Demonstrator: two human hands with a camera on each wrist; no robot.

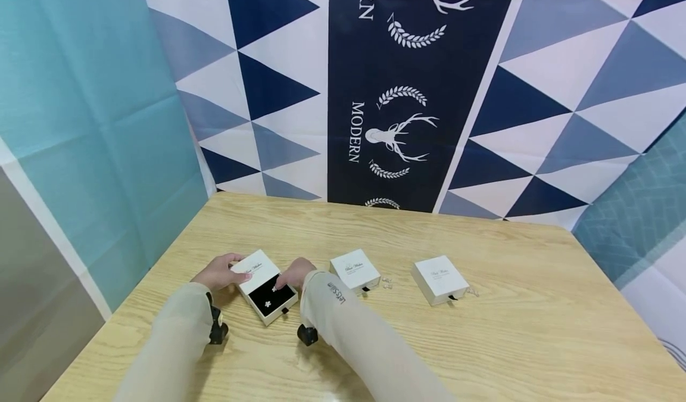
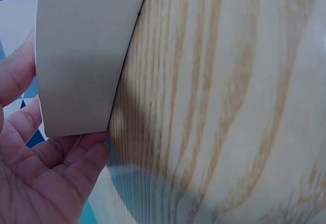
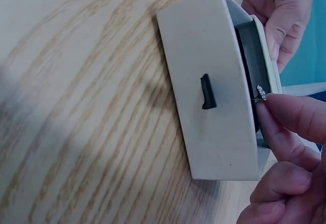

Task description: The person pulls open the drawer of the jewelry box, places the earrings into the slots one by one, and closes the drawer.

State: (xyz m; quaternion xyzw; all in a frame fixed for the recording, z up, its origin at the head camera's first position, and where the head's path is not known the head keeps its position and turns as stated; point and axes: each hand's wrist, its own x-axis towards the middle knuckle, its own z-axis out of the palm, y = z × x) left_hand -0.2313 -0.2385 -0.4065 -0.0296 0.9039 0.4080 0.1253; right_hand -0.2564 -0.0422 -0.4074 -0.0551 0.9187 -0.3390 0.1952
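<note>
A small white slide-out jewelry box (image 1: 256,268) lies on the table at the left, its drawer (image 3: 214,91) pulled out toward me. My left hand (image 1: 222,273) grips the box's outer sleeve (image 2: 84,66), thumb on top and fingers at the far end. On the drawer's black lining (image 1: 259,296) sits a flower-shaped earring (image 1: 268,304). Over the drawer, my right hand (image 1: 296,273) pinches a small sparkling earring (image 3: 261,91) between thumb and forefinger, close to the lining. Whether its post is in the lining is hidden. A black pull tab (image 3: 208,91) sticks out of the drawer's front.
Right of my hands stands a second white box (image 1: 355,269), with small earrings (image 1: 387,283) beside it. Farther right is a third white box (image 1: 439,278), also with small jewelry (image 1: 472,292) by its corner. All lie on a wood-grain table (image 1: 509,330) before a patterned cloth.
</note>
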